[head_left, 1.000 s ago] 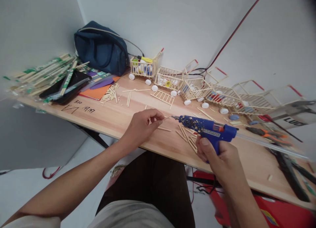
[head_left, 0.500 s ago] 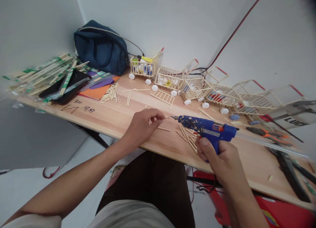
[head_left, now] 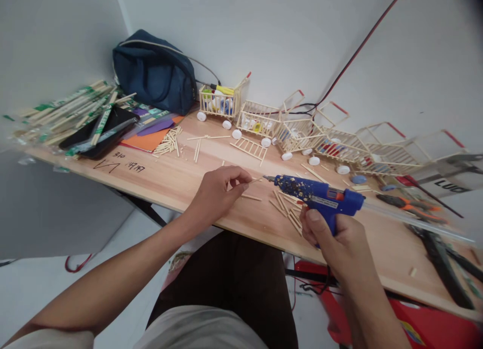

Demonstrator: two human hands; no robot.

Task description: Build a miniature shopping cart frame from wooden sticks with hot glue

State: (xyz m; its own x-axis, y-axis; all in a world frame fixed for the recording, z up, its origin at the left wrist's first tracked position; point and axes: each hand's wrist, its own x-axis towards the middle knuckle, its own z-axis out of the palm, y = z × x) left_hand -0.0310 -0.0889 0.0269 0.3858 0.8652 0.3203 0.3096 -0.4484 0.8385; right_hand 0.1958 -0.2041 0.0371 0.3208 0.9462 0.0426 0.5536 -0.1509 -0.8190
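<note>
Left hand point(head_left: 221, 192) pinches a short stick point(head_left: 257, 180) over the table point(head_left: 169, 188), free end outward (nozzle point(head_left: 269, 179) just beside it), presumably for finger clearance from the blue glue gun point(head_left: 320, 193), its handle point(head_left: 329, 222) wrapped by the right hand point(head_left: 341, 240).

1. The light is soft and rather even, of moderate brightness; the back wall point(head_left: 245, 37) looks pale grey, and the left wall point(head_left: 56, 52) is a little darker.
2. The counter point(head_left: 169, 185) has a faint pale sheen near its middle.
3. The trousers point(head_left: 230, 283) are so dark that their folds almost disappear.
4. The glue gun point(head_left: 302, 188) is fairly clear, but the lettered bag point(head_left: 433, 180) looks smeared.
5. Wide-angle distortion stretches the edges; the upper right corner becomes black.
</note>
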